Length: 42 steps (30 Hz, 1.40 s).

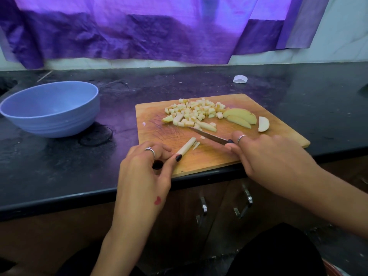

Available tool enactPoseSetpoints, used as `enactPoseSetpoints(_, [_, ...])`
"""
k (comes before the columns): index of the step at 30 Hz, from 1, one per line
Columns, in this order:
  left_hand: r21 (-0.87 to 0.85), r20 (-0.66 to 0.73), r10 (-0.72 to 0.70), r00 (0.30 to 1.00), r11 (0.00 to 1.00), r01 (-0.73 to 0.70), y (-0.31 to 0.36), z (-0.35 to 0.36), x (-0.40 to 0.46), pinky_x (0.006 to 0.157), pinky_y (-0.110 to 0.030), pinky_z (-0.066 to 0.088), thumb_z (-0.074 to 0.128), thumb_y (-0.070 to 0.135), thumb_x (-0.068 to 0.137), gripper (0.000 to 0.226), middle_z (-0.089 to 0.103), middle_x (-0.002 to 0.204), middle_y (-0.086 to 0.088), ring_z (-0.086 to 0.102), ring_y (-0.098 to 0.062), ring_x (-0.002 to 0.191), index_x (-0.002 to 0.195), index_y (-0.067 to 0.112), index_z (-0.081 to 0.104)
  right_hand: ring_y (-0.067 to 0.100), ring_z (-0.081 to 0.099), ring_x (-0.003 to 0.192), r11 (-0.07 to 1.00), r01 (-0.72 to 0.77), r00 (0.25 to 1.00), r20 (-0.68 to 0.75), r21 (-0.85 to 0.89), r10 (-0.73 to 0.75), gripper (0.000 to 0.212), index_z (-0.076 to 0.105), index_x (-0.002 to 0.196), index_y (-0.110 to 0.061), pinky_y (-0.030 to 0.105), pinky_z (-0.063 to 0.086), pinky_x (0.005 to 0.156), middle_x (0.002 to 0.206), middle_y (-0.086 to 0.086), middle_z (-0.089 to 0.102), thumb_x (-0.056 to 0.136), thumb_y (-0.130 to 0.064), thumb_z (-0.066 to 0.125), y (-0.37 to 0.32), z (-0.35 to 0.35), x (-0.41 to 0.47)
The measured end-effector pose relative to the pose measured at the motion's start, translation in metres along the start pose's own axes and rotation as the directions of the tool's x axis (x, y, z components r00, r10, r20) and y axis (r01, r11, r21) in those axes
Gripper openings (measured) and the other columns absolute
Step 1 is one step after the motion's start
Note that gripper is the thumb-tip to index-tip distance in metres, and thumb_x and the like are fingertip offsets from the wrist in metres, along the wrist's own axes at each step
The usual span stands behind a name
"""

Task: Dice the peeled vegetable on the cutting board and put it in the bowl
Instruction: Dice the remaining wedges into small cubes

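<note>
A wooden cutting board (229, 156) lies on the black counter. At its far side sits a heap of pale diced vegetable (194, 113), with three uncut slices (242, 116) to its right. My left hand (147, 166) pinches a long pale vegetable strip (186, 148) near the board's front edge; thin slivers lie at the strip's far end. My right hand (264, 154) grips the dark handle of a knife (207, 135), whose blade points left toward the diced heap, above the strip. A blue bowl (49, 108) stands to the left of the board; its visible inside looks empty.
A purple curtain (139, 30) hangs behind the counter. A small white scrap (240, 78) lies behind the board. The counter's front edge (79, 198) runs below my hands, with cabinet handles (204, 208) underneath. The board overhangs that edge slightly.
</note>
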<state>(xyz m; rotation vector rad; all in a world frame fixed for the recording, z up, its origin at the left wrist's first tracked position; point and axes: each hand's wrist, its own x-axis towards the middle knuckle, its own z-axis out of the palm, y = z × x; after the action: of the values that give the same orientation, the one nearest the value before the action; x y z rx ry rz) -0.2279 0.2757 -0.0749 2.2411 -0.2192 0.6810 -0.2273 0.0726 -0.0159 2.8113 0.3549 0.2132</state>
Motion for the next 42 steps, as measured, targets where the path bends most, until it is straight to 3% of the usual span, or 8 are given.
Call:
enactPoseSetpoints(11, [-0.008, 0.011, 0.002, 1.000, 1.000, -0.001, 0.000, 0.000, 0.001, 0.073, -0.001, 0.034, 0.072, 0.020, 0.080, 0.006, 0.066, 0.083, 0.015, 0.056, -0.008, 0.084, 0.074, 0.020, 0.071, 0.012, 0.049, 0.060, 0.973, 0.001, 1.000, 0.010, 0.231, -0.004, 0.043, 0.045, 0.095, -0.026, 0.031, 0.042, 0.054, 0.068, -0.005, 0.047, 0.094, -0.054, 0.011, -0.005, 0.000, 0.002])
enactPoseSetpoints(15, [-0.006, 0.017, -0.004, 1.000, 1.000, 0.004, 0.000, 0.000, 0.001, 0.073, -0.001, 0.034, 0.071, 0.021, 0.081, 0.007, 0.066, 0.083, 0.015, 0.056, -0.006, 0.084, 0.074, 0.022, 0.070, 0.008, 0.043, 0.057, 0.969, 0.010, 0.992, 0.118, 0.248, -0.041, 0.032, 0.036, 0.086, -0.028, 0.027, 0.035, 0.052, 0.068, -0.005, 0.045, 0.097, -0.052, 0.017, -0.007, -0.006, 0.008])
enactPoseSetpoints(17, [-0.012, 0.017, -0.008, 1.000, 1.000, 0.008, 0.001, 0.000, 0.001, 0.073, -0.001, 0.034, 0.071, 0.021, 0.081, 0.007, 0.066, 0.084, 0.015, 0.056, -0.007, 0.084, 0.074, 0.023, 0.069, 0.006, 0.040, 0.056, 0.980, 0.029, 0.989, 0.134, 0.196, -0.057, 0.032, 0.037, 0.089, -0.028, 0.024, 0.031, 0.049, 0.068, -0.006, 0.043, 0.097, -0.051, 0.016, -0.007, -0.008, 0.008])
enactPoseSetpoints(21, [-0.011, 0.016, -0.006, 1.000, 1.000, 0.007, 0.001, -0.001, 0.000, 0.073, -0.001, 0.033, 0.071, 0.020, 0.081, 0.008, 0.066, 0.084, 0.015, 0.056, -0.008, 0.085, 0.074, 0.022, 0.069, 0.007, 0.031, 0.048, 0.999, 0.034, 0.999, -0.006, -0.015, -0.034, 0.042, 0.040, 0.116, -0.027, 0.024, 0.022, 0.043, 0.062, -0.008, 0.035, 0.097, -0.051, 0.011, -0.008, -0.003, 0.002])
enactPoseSetpoints(23, [-0.003, 0.023, -0.011, 1.000, 1.000, 0.011, 0.002, -0.001, 0.000, 0.073, 0.000, 0.033, 0.070, 0.021, 0.081, 0.007, 0.066, 0.084, 0.015, 0.056, -0.008, 0.085, 0.075, 0.023, 0.070, 0.007, 0.032, 0.049, 1.000, 0.014, 1.000, -0.023, 0.015, -0.013, 0.044, 0.039, 0.117, -0.027, 0.025, 0.023, 0.043, 0.062, -0.008, 0.036, 0.095, -0.051, 0.009, -0.007, 0.000, 0.000])
enactPoseSetpoints(30, [0.003, 0.025, -0.007, 1.000, 1.000, 0.007, 0.003, -0.001, 0.001, 0.072, -0.001, 0.034, 0.070, 0.021, 0.081, 0.008, 0.065, 0.083, 0.015, 0.055, -0.007, 0.083, 0.074, 0.023, 0.069, 0.008, 0.049, 0.058, 0.959, 0.010, 1.000, 0.022, 0.283, -0.017, 0.043, 0.046, 0.095, -0.025, 0.025, 0.041, 0.051, 0.068, -0.007, 0.048, 0.094, -0.053, 0.014, -0.008, 0.003, 0.003])
enactPoseSetpoints(33, [-0.009, 0.023, -0.007, 1.000, 1.000, 0.007, 0.002, -0.001, 0.001, 0.072, 0.000, 0.034, 0.071, 0.020, 0.081, 0.007, 0.066, 0.083, 0.015, 0.056, -0.007, 0.084, 0.074, 0.021, 0.070, 0.008, 0.047, 0.054, 0.933, 0.019, 0.997, 0.062, 0.358, -0.044, 0.036, 0.041, 0.078, -0.030, 0.025, 0.037, 0.050, 0.065, -0.005, 0.049, 0.094, -0.053, 0.019, -0.005, 0.001, 0.008])
enactPoseSetpoints(42, [0.001, 0.021, -0.001, 1.000, 1.000, 0.001, 0.001, 0.000, 0.001, 0.072, 0.001, 0.033, 0.072, 0.019, 0.081, 0.007, 0.065, 0.084, 0.014, 0.055, -0.005, 0.083, 0.074, 0.020, 0.070, 0.010, 0.048, 0.053, 0.921, 0.024, 0.997, 0.054, 0.389, -0.049, 0.034, 0.034, 0.068, -0.034, 0.027, 0.033, 0.049, 0.062, -0.004, 0.048, 0.095, -0.052, 0.022, -0.001, -0.007, 0.014])
